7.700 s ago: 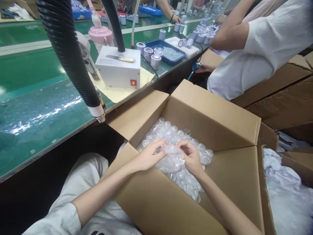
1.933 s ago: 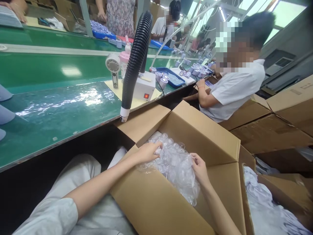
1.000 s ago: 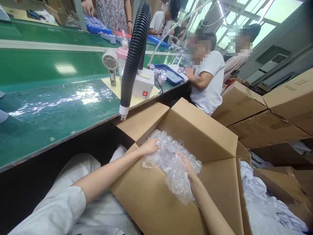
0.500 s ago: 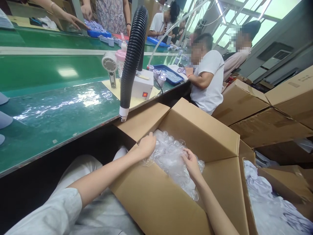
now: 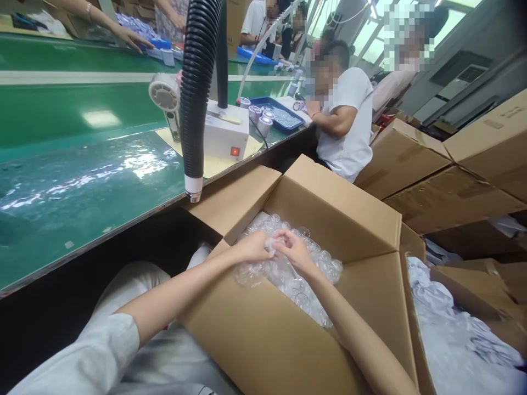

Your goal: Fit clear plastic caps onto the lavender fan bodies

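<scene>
A: Where are the hands?
B: Near the centre of the frame, close together; the left hand [image 5: 256,247] has its fingers closed on a crumple of clear film [image 5: 270,243]; the right hand [image 5: 294,250] pinches the same crumple between its fingertips.
A: And the film itself?
B: Frame centre, above the open box [image 5: 263,334]; part of it trails over the near flap's edge; beneath and beside it lie clear round pieces [image 5: 325,264], heaped inside the box.
A: What stands on the bench [image 5: 102,164]?
B: Upper middle of the frame, a white unit [image 5: 222,137] with a lit red switch [image 5: 235,151]; a knife [image 5: 224,117] lies on top; farther right, a blue tray [image 5: 294,128] of small bits, cups [image 5: 264,126] beside it; left of the unit hangs a black hose [image 5: 197,82].
A: Anyone near?
B: Upper right, a co-worker [image 5: 352,126] in a white shirt, leaning toward the bench.
</scene>
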`<state>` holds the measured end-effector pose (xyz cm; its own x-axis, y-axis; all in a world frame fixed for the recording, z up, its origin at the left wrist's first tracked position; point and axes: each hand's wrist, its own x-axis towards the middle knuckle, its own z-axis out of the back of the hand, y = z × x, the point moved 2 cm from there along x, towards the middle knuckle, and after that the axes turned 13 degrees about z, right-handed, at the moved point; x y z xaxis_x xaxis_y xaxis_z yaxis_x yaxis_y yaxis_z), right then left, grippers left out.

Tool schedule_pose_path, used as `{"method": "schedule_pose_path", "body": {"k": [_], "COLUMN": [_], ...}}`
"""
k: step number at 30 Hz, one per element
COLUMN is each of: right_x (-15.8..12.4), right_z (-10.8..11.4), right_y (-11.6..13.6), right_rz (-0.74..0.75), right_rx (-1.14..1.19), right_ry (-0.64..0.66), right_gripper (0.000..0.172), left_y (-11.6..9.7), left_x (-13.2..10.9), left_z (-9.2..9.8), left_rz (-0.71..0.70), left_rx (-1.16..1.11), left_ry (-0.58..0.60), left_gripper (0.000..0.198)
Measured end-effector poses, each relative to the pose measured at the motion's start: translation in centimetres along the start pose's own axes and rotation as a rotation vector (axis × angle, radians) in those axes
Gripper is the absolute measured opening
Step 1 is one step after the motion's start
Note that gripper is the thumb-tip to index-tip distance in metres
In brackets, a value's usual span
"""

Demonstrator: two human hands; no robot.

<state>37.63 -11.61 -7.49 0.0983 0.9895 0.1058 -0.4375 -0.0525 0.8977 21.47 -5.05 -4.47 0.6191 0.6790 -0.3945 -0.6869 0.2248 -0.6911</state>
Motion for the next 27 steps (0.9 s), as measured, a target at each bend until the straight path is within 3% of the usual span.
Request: {"method": "schedule_pose_path", "body": {"k": [1, 7, 10, 14, 19, 22, 27], "right_x": [1.3, 8.5, 9.5, 8.8, 8.4, 8.3, 6.9], "right_z": [-0.3, -2.3, -4.2, -5.4, -4.3, -3.1, -0.8], "right_y": [-0.6, -8.5, -11.8, -14.0, -14.6, -13.6, -9.0], "right_rz": [-0.018, -0.228, -0.282, -0.307, -0.272, -0.211, -0.094], "right_rx": [0.004, -0.203, -0.327, -0.421, -0.444, -0.386, -0.178], "right_ry": [0.033, 0.078, 0.074, 0.072, 0.078, 0.089, 0.181], "right_gripper": [0.027, 0.028, 0.029, 0.027, 0.024, 0.023, 0.023], "left_y": [0.1, 1.3, 1.2, 0.8, 0.9, 1.0, 0.5], "left_x": [0.1, -0.1, -0.1, 0.7, 1.6, 1.7, 2.0], "left_z": [-0.2, 0.2, 0.3, 0.2, -0.3, -0.6, -0.2], "left_rz": [0.021, 0.068, 0.096, 0.146, 0.256, 0.272, 0.215], "left_rx": [0.002, 0.037, 0.072, 0.157, 0.268, 0.279, 0.228], "left_ry": [-0.031, -0.17, -0.139, -0.003, 0.11, 0.097, -0.046], "left_gripper": [0.009, 0.022, 0.027, 0.018, 0.023, 0.026, 0.072]}}
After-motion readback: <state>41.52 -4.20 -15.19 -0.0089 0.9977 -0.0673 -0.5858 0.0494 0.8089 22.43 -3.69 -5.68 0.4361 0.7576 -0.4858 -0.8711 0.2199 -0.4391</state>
